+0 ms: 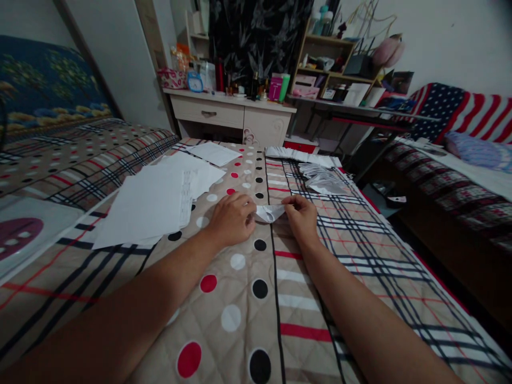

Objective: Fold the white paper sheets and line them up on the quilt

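Note:
Both my hands rest on a quilted bedspread (248,298) with dots and plaid stripes. Between them lies a small folded piece of white paper (270,213). My left hand (232,218) is curled with its fingers pinching the paper's left end. My right hand (303,216) is curled too and pinches the right end. The paper sits low, touching or just above the cover. A loose stack of white sheets (154,202) lies to the left of my left hand. Several folded white paper pieces (320,178) lie beyond my right hand.
A white dresser (232,114) with bottles and a blue clock (194,81) stands past the bed's far end. A wooden shelf (326,69) is beside it. Another bed with a striped, starred cover (452,114) lies at the right across a dark floor gap (404,213).

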A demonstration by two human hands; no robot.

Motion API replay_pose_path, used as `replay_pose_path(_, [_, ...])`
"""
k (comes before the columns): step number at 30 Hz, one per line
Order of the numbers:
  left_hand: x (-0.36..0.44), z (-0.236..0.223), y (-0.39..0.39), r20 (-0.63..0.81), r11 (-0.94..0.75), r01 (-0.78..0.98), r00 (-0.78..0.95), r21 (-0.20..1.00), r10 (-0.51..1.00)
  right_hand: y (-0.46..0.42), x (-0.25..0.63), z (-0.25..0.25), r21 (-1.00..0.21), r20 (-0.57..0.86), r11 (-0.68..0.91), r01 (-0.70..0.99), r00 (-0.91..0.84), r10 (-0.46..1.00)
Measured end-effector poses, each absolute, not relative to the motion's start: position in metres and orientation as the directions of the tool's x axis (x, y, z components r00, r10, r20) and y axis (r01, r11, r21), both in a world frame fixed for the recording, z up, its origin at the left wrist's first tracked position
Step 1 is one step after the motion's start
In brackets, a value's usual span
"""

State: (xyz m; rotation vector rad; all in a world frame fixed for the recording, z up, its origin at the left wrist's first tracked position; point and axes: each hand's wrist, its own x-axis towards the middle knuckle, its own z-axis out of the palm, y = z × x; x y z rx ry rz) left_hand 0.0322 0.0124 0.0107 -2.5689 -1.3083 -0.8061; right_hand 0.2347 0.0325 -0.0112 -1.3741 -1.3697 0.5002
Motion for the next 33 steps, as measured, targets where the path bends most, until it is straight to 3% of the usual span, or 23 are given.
replay_pose_path(7, [0.029, 0.008, 0.018, 0.507, -0.619, 0.783, 0.511, 0.058, 0.694, 0.030, 0.234, -0.011, -0.800, 0.429, 0.311, 0.512, 0.126, 0.895])
replay_pose_path(14, [0.028, 0.005, 0.020, 0.514, -0.621, 0.782, 0.508, 0.061, 0.691, 0.019, 0.224, -0.001, -0.639, 0.349, 0.271, 0.720, -0.042, 0.936])
replay_pose_path(20, [0.030, 0.007, 0.018, 0.503, -0.713, 0.701, 0.611, 0.014, 0.611, 0.018, 0.225, 0.001, -0.627, 0.307, 0.303, 0.717, -0.129, 0.943])
replay_pose_path(28, [0.035, 0.011, 0.014, 0.429, -0.592, 0.805, 0.529, 0.018, 0.732, 0.022, 0.223, 0.010, -0.497, 0.263, 0.349, 0.794, -0.245, 0.933])
replay_pose_path(33, [0.041, 0.017, 0.015, 0.394, -0.605, 0.794, 0.539, 0.059, 0.745, 0.026, 0.227, 0.013, -0.496, 0.254, 0.402, 0.769, -0.314, 0.915])
